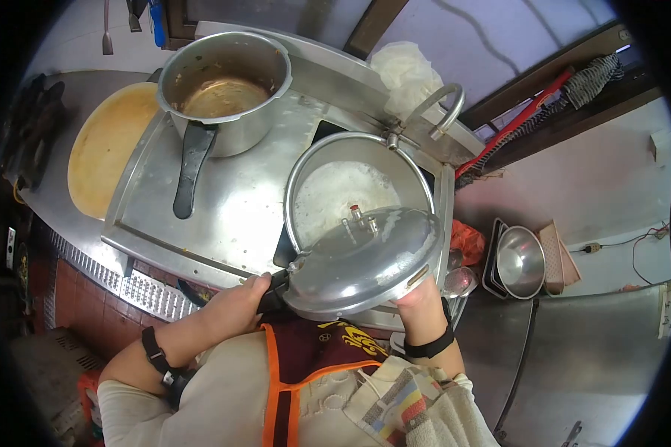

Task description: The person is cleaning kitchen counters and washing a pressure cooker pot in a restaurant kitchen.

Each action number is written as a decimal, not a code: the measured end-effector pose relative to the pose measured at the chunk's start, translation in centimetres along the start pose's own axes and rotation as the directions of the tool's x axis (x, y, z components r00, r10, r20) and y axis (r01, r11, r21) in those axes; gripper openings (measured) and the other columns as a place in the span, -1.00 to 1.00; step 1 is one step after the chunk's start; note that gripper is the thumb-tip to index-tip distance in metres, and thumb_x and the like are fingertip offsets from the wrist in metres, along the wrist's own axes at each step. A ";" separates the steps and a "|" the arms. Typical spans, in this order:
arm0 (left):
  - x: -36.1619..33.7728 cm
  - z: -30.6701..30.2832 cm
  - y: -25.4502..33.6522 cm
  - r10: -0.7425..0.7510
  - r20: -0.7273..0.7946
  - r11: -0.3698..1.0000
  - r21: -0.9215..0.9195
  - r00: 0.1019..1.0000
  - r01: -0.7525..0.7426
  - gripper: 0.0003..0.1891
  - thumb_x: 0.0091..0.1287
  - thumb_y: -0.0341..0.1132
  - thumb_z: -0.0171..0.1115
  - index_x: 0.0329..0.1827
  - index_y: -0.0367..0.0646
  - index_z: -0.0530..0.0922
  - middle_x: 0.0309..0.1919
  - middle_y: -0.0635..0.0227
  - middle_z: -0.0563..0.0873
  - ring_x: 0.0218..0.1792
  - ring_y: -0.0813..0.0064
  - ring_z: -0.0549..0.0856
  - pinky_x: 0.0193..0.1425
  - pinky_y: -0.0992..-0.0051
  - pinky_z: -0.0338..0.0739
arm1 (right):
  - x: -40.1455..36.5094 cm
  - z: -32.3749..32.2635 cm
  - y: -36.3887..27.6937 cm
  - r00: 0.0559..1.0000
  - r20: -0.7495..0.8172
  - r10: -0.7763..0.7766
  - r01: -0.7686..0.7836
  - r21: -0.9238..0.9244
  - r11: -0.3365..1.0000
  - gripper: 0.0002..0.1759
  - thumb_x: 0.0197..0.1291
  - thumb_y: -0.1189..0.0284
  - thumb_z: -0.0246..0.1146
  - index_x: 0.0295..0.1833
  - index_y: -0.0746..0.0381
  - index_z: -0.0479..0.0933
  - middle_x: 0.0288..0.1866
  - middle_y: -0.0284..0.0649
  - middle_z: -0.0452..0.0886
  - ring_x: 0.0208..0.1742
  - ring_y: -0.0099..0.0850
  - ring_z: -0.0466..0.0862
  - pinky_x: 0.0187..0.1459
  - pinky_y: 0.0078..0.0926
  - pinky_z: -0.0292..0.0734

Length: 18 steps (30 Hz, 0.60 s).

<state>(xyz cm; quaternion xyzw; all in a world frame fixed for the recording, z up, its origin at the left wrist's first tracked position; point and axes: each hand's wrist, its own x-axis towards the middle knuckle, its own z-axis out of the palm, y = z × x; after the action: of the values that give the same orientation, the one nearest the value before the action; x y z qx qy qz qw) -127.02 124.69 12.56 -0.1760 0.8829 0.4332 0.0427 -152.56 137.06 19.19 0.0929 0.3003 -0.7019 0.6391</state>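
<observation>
Pressure-cooker lid (pixel 365 261), tilted, masks the six-o'clock rim of the open pot (pixel 294 179); left hand (pixel 235 305) grip wrapped round its black handle, right hand (pixel 419 298) beneath, grip hidden. Second cooker (pixel 238 130) at eleven o'clock, steel bowl (pixel 520 261) at three.

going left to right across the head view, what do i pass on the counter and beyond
round yellowish board → open pot with black handle → big pot with white contents → steel bowl
</observation>
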 end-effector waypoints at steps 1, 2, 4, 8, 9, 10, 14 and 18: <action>-0.3 0.2 -0.1 0.003 -0.006 1.000 -0.006 1.000 -0.004 -0.41 0.04 -0.42 0.24 0.13 -0.32 0.18 -0.12 -0.14 0.48 -0.15 -0.09 0.56 -0.12 0.18 0.47 | -0.3 0.7 0.4 1.000 -0.018 -0.011 0.010 -0.007 1.000 -0.69 0.22 0.24 0.06 -0.13 0.27 0.49 -0.22 -0.14 0.59 -0.24 -0.29 0.59 -0.17 -0.31 0.54; -0.6 0.4 -0.3 0.007 -0.014 1.000 -0.010 1.000 -0.007 -0.41 0.04 -0.43 0.24 0.13 -0.32 0.18 -0.12 -0.14 0.48 -0.16 -0.09 0.56 -0.12 0.17 0.47 | -0.5 1.3 0.8 0.999 -0.033 -0.021 0.021 -0.013 1.000 -0.68 0.22 0.23 0.06 -0.13 0.27 0.49 -0.23 -0.14 0.59 -0.26 -0.30 0.59 -0.20 -0.33 0.54; -1.1 1.0 -0.8 0.049 -0.081 0.998 -0.045 0.995 -0.053 -0.43 0.05 -0.44 0.23 0.13 -0.28 0.19 -0.15 -0.13 0.51 -0.17 -0.09 0.57 -0.13 0.18 0.47 | -0.7 2.2 1.5 0.997 -0.058 -0.041 0.039 -0.024 0.999 -0.67 0.22 0.21 0.06 -0.14 0.27 0.50 -0.23 -0.13 0.59 -0.29 -0.32 0.59 -0.24 -0.36 0.54; -1.8 0.7 -0.4 -0.040 -0.059 0.970 -0.240 0.997 0.024 -0.46 0.09 -0.46 0.21 0.15 -0.19 0.22 -0.23 -0.12 0.56 -0.18 -0.08 0.58 -0.15 0.20 0.46 | -0.2 0.8 2.2 0.998 0.049 -0.050 0.065 -0.391 0.918 -0.67 0.25 0.21 0.01 -0.21 0.26 0.48 -0.30 -0.18 0.58 -0.40 -0.37 0.56 -0.41 -0.47 0.47; -2.0 0.6 -0.4 -0.078 -0.038 0.951 -0.302 0.996 0.063 -0.49 0.12 -0.45 0.20 0.15 -0.14 0.23 -0.28 -0.12 0.58 -0.18 -0.06 0.58 -0.16 0.23 0.45 | -0.2 0.7 2.4 0.984 -0.001 -0.180 0.142 -0.616 0.775 -0.69 0.26 0.23 -0.01 -0.24 0.26 0.47 -0.30 -0.18 0.57 -0.39 -0.35 0.56 -0.41 -0.44 0.48; -2.2 0.4 -0.3 -0.103 -0.014 0.949 -0.302 0.995 0.094 -0.49 0.12 -0.44 0.19 0.15 -0.14 0.23 -0.28 -0.12 0.58 -0.18 -0.05 0.58 -0.17 0.24 0.44 | 0.0 0.4 2.8 0.948 -0.017 -0.319 0.179 -0.799 0.575 -0.70 0.27 0.25 -0.03 -0.27 0.26 0.46 -0.30 -0.18 0.55 -0.38 -0.34 0.56 -0.40 -0.41 0.49; -2.8 1.1 -2.1 -0.093 -0.001 0.938 -0.334 0.996 0.087 -0.48 0.11 -0.44 0.19 0.14 -0.15 0.23 -0.29 -0.10 0.57 -0.22 -0.01 0.59 -0.19 0.27 0.44 | 1.0 -1.1 3.1 0.367 0.285 -0.886 0.252 -0.947 -0.201 -0.69 0.13 0.38 0.23 -0.11 0.33 0.36 -0.42 -0.23 0.40 -0.42 -0.45 0.38 -0.26 -0.53 0.38; -3.4 1.8 -4.0 -0.041 -0.021 0.908 -0.418 0.999 0.029 -0.47 0.09 -0.45 0.20 0.14 -0.19 0.24 -0.27 0.02 0.57 -0.22 0.23 0.58 -0.15 0.36 0.44 | 3.0 -1.7 2.2 0.259 0.404 -0.877 0.302 -0.896 -0.324 -0.50 0.10 0.35 0.26 0.12 0.30 0.30 -0.21 -0.18 0.37 -0.16 -0.41 0.36 -0.06 -0.43 0.32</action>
<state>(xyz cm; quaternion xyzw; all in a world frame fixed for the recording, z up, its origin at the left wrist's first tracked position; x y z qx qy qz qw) -122.58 124.76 9.24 -0.2029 0.7671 0.6086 -0.0010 -151.39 135.44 15.64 -0.3266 0.7812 -0.5272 -0.0720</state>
